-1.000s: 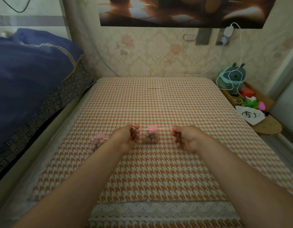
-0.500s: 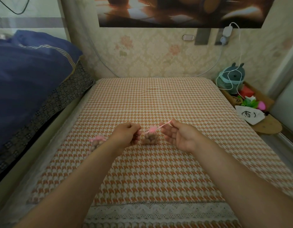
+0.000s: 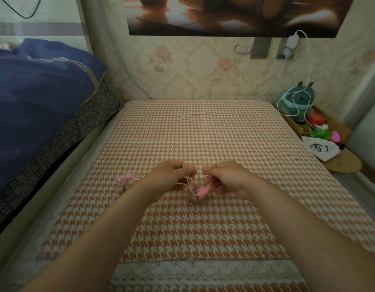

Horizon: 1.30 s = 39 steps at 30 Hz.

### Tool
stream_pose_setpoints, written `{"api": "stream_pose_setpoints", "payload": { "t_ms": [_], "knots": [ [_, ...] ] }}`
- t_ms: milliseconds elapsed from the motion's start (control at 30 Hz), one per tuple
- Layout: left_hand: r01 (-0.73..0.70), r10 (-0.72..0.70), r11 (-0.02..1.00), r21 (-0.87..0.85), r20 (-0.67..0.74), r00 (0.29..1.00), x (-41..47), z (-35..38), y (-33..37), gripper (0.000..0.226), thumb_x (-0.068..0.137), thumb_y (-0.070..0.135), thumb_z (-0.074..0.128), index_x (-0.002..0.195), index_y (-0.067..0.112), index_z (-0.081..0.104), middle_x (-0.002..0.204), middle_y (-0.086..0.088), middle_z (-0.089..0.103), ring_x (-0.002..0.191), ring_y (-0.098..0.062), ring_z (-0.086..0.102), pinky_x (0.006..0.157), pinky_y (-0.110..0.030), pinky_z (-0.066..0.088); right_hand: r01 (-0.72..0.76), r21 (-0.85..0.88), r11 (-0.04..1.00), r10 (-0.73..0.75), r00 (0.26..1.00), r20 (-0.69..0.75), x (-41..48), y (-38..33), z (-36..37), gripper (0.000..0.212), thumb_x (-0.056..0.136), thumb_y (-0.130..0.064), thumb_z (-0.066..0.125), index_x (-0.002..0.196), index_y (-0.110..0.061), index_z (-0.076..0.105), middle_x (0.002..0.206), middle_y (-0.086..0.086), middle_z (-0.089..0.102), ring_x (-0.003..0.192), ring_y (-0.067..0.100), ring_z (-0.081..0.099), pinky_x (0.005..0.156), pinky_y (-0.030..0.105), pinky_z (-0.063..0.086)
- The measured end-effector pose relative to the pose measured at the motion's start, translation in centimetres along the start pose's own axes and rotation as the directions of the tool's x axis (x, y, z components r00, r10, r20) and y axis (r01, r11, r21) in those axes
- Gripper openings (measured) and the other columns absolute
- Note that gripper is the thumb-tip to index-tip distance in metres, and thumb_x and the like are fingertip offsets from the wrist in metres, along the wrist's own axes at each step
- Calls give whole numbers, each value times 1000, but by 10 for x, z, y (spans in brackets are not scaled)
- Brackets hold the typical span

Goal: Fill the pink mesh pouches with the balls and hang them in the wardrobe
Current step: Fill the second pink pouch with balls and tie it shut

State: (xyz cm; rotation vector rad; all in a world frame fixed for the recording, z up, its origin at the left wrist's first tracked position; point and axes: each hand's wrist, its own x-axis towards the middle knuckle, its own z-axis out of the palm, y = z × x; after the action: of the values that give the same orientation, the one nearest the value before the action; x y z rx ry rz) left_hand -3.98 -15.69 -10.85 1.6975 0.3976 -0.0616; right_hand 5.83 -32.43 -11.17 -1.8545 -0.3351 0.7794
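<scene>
Where a second earlier the cord was stretched taut, the left hand [image 3: 172, 175] and right hand [image 3: 228, 178] had closed in, each pinching slack cord [image 3: 189, 182] above the filled pouch [image 3: 198, 192] mid-bedspread [image 3: 203, 133]; tying likely began.

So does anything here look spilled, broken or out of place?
Nothing stands out. Both pink mesh pouches, one between the left hand and right hand, one further left, hold their balls; none lie loose on the checked cloth. The strings hang slack.
</scene>
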Motion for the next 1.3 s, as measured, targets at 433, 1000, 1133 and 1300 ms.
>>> {"api": "stream_pose_setpoints", "payload": {
  "t_ms": [433, 1000, 1133, 1300],
  "knots": [
    [-46, 45, 998, 34, 6, 999, 1, 18, -7, 22, 92, 33, 67, 96, 14, 78, 92, -4, 78, 81, -15, 72, 68, -23, 57, 51, 86, 995, -49, 998, -25, 1, 5, 8, 18, 98, -13, 64, 89, -14, 79, 74, 4, 74, 53, 15, 64, 45, 25, 48],
    [217, -240, 931, -293, -43, 970, 7, 24, -10, 27, 88, 33, 71, 99, 9, 76, 81, -8, 70, 64, -15, 59, 53, -24, 52, 140, -189, 972, -131, 990, 60, -5, 0, 8, 29, 80, -31, 85, 106, -20, 75, 76, -7, 74, 71, 10, 68, 61, 24, 50],
    [245, -258, 912, -330, 7, 966, 7, 26, -8, 18, 90, 29, 69, 92, 13, 75, 70, -1, 67, 59, -11, 57, 54, -22, 55, 66, -167, 984, -66, 998, 4, -5, 4, 18, 16, 80, -30, 85, 87, -19, 76, 70, 3, 72, 60, 15, 65, 49, 24, 46],
    [237, -255, 902, -362, -1, 967, 8, 25, -9, 21, 91, 28, 68, 94, 8, 73, 72, -3, 65, 56, -10, 55, 48, -21, 53, 17, -66, 998, -22, 997, -68, -2, 4, 23, 21, 84, -23, 81, 94, -4, 79, 62, 6, 68, 48, 14, 58, 47, 22, 41]
  ]
}}
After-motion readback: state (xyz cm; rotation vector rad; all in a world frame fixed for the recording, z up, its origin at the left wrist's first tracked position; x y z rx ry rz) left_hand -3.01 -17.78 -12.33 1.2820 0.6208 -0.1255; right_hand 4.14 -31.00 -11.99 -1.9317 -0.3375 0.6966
